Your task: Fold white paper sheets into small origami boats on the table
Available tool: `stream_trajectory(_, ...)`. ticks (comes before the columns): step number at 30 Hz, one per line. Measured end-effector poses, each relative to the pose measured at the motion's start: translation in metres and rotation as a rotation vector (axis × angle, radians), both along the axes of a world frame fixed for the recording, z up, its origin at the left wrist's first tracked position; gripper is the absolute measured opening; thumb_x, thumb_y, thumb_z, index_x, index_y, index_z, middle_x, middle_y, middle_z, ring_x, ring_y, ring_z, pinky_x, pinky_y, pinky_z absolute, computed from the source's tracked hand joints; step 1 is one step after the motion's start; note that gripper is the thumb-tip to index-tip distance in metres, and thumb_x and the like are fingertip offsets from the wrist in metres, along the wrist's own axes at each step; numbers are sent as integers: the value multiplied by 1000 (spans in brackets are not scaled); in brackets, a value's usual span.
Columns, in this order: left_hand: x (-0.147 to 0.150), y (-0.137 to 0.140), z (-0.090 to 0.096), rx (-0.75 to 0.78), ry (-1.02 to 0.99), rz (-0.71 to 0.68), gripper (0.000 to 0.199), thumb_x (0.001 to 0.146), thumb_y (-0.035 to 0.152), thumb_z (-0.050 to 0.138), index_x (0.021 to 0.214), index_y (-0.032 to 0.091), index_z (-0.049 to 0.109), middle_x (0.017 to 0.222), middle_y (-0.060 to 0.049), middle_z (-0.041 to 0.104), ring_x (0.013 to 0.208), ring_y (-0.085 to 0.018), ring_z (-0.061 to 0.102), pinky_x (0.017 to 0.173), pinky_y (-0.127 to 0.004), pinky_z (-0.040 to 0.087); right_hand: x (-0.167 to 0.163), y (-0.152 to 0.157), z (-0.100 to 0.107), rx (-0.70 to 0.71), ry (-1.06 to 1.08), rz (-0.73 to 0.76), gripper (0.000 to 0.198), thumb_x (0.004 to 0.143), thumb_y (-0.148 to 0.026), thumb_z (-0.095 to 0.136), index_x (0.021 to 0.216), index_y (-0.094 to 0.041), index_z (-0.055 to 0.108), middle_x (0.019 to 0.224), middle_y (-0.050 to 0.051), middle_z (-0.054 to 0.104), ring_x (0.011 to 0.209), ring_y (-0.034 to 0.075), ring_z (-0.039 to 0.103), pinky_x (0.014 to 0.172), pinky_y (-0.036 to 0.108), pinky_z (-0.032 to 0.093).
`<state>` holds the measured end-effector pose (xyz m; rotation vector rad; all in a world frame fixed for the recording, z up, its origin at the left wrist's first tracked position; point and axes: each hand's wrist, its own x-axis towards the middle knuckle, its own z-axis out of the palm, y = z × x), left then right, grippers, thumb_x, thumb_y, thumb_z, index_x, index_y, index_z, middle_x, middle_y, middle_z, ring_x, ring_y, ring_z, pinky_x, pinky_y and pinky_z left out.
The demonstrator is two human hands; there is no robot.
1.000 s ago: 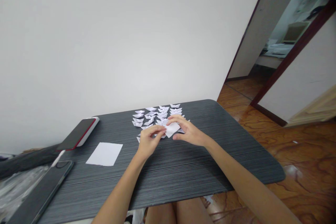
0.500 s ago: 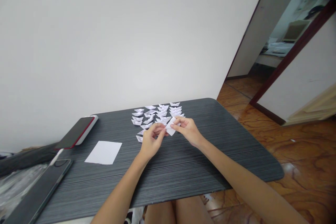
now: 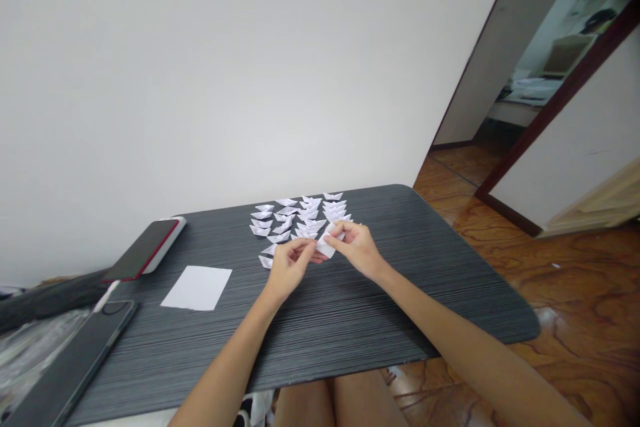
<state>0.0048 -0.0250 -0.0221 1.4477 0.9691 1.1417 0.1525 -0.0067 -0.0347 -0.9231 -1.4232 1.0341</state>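
Observation:
A small folded white paper (image 3: 327, 246) is held up over the table between both hands. My left hand (image 3: 291, 265) pinches its left corner between thumb and fingers. My right hand (image 3: 357, 247) grips its right side, thumb on the near face and fingers behind, hiding part of it. Just beyond the hands stand several folded white paper boats (image 3: 307, 215) in loose rows; some are partly covered by the hands. To the left, a flat square sheet of white paper (image 3: 197, 288) lies on the table.
The dark striped table (image 3: 400, 293) stands against a white wall (image 3: 250, 73). On its left lie a dark tablet-like device with a red edge (image 3: 145, 250) and a phone (image 3: 75, 367) with a white cable. A doorway opens on the right above a wood-patterned floor (image 3: 575, 300).
The left fingers have shifted slightly on the paper's left corner, and the paper's tilt has changed a little. Both hands keep hold of it; the boats and sheet stay put.

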Motion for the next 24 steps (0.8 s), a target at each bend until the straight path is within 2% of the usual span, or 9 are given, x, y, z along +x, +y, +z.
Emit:
stream_trajectory(4,-1,1,-3,13,35,-16,23,72,30,56,76,8,59,65,-8,67,60,-20,65,61,-31,54,0,0,-2,16,-46,-15,19,66,-31,59,60,-17,48,64,0,51,61,12,47,61,25,40)
stream_trajectory(7,-1,-1,-2,38,61,-31,20,73,29,55,74,9,59,64,-7,67,60,-19,65,60,-30,54,-1,-1,-3,-26,-41,-6,20,66,-31,59,63,-17,45,66,0,50,59,11,47,59,24,41)
stream_trajectory(14,-1,-3,0,57,89,-63,19,74,28,53,73,10,58,61,-6,67,58,-18,64,58,-28,53,1,-3,6,-132,197,171,35,60,-23,65,78,-21,35,65,-5,50,53,7,46,53,21,40)
stream_trajectory(17,-1,-3,-1,58,109,-78,19,74,29,53,72,10,58,61,-6,67,57,-17,64,56,-27,52,4,-4,11,-186,185,248,35,61,-21,64,88,-20,41,67,-4,52,54,8,48,53,21,40)
stream_trajectory(21,0,-3,-2,32,109,-94,20,74,28,53,73,9,58,58,-5,66,53,-15,62,55,-26,51,7,-2,11,-185,124,263,24,62,-20,64,83,-14,53,69,-1,54,60,8,50,57,20,41)
stream_trajectory(24,-1,-3,0,-2,87,-72,19,73,28,53,71,9,56,54,-4,65,49,-15,61,52,-25,50,8,-1,8,-207,135,295,34,63,-20,64,95,-16,52,64,-3,55,55,7,51,53,20,42)
